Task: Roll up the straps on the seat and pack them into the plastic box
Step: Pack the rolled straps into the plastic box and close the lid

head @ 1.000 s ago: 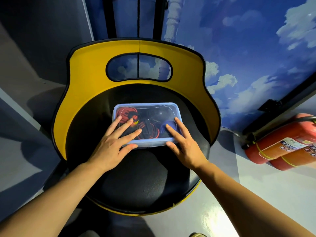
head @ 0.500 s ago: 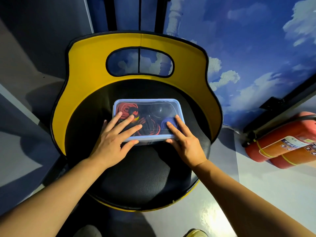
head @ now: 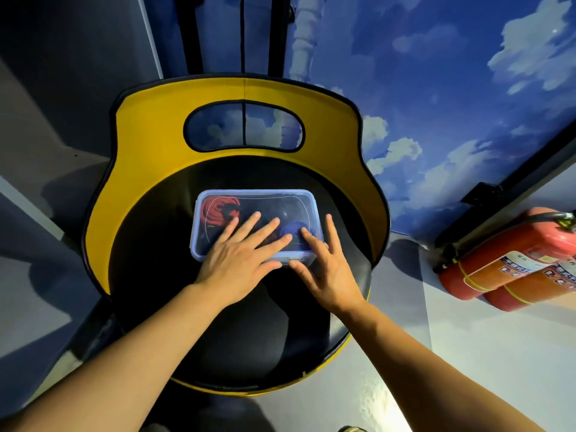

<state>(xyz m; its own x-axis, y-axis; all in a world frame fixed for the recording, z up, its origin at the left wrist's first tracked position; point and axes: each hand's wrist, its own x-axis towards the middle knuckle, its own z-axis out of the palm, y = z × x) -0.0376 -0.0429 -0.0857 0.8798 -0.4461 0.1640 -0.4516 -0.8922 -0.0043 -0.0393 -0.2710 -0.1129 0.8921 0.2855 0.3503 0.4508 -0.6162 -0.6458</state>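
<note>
A clear plastic box [head: 199,222] with its lid on sits on the black seat [head: 243,332] of a yellow-backed chair. Through the lid I see a rolled red strap [head: 216,210], a rolled blue strap [head: 294,230] and something dark between them. My left hand [head: 240,257] lies flat on the lid's middle with straight spread fingers. My right hand [head: 324,263] presses the box's near right corner, fingers straight, thumb at the front edge.
The chair's yellow backrest [head: 140,145] curves round the seat's far side. Two red fire extinguishers [head: 511,263] lie on the floor at the right. A blue sky-painted wall [head: 436,88] stands behind.
My left hand has slid right, from the lid's left part to its middle, uncovering the red strap. My right hand has shifted slightly right to the corner.
</note>
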